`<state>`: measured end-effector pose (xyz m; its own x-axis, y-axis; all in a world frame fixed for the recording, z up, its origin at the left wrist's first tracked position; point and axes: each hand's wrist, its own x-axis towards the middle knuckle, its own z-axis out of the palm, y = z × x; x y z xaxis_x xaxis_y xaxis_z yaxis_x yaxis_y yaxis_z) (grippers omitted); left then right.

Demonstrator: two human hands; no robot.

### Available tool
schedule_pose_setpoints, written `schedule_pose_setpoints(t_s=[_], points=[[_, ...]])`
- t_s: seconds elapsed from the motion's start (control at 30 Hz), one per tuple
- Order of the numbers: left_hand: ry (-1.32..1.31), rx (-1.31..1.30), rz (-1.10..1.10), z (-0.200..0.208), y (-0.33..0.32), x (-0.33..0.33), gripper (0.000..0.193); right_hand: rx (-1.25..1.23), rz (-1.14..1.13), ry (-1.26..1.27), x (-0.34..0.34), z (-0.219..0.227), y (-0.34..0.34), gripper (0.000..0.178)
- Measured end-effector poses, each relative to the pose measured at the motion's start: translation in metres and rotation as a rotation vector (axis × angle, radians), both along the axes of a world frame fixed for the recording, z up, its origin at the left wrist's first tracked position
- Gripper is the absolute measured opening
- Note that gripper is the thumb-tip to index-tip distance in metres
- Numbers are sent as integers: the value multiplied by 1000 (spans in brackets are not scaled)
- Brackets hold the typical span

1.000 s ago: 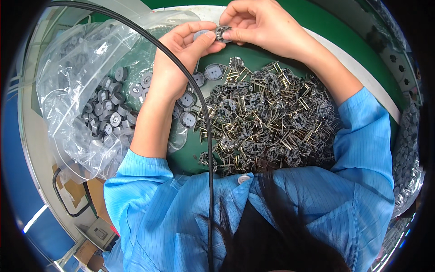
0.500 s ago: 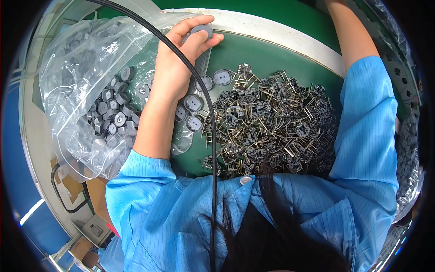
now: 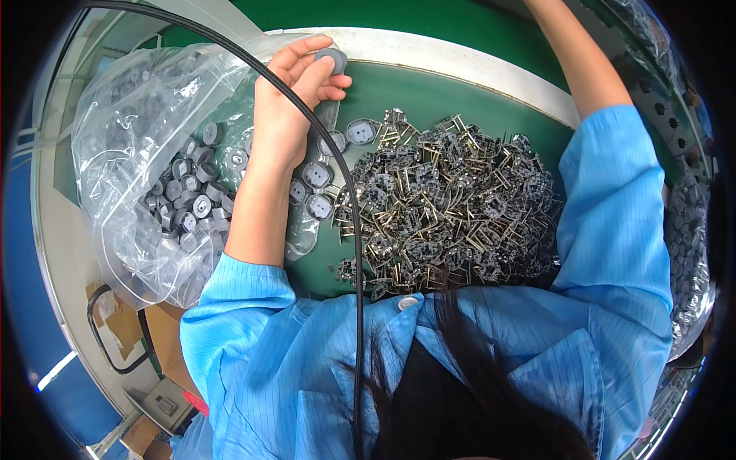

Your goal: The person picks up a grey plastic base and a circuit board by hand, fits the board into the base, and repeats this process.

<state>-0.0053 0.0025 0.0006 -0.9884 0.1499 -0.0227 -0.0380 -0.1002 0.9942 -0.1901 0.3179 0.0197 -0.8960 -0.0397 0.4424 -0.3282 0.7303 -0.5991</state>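
Note:
My left hand (image 3: 285, 107) is closed on a round grey plastic cap (image 3: 333, 58), pinched between thumb and fingers near the far edge of the green mat. Several grey caps of the same kind (image 3: 359, 132), with pale insides facing up, lie beside my left wrist. To their right is a big heap of small round circuit boards with long brass-coloured pins (image 3: 460, 203). My right forearm (image 3: 584, 57) reaches away to the far right, and its hand is beyond the top edge of the picture.
A clear plastic bag (image 3: 103, 146) full of grey caps (image 3: 201, 205) lies open at the left. A black braided cable (image 3: 343, 165) hangs across the view before my left hand. White edging (image 3: 452, 63) runs along the mat's far side. Another plastic bag (image 3: 690, 261) hangs at the far right.
My left hand, still holding the grey cap, shows slightly further left and lower, as does the whole heap. The right forearm has shifted left in the picture, its hand out of sight in both.

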Motion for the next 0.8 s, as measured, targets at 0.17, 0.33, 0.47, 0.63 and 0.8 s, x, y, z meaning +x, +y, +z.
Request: schedule_pose_setpoints(t_s=[0.17, 0.33, 0.47, 0.63, 0.8], points=[[-3, 33, 14, -9, -7, 4, 27, 0, 1051, -218, 156, 4, -88, 33], [112, -152, 7, 17, -17, 16, 25, 60, 1069, -284, 178, -12, -91, 27], [322, -535, 46, 21, -37, 51, 24, -77, 726, -297, 167, -17, -81, 27], [609, -1032, 22, 13, -60, 109, 32, 0, 793, -397, 164, -9, -76, 21], [693, -1183, 41, -2, -47, 103, 35, -71, 841, -527, 154, -7, -73, 15]])
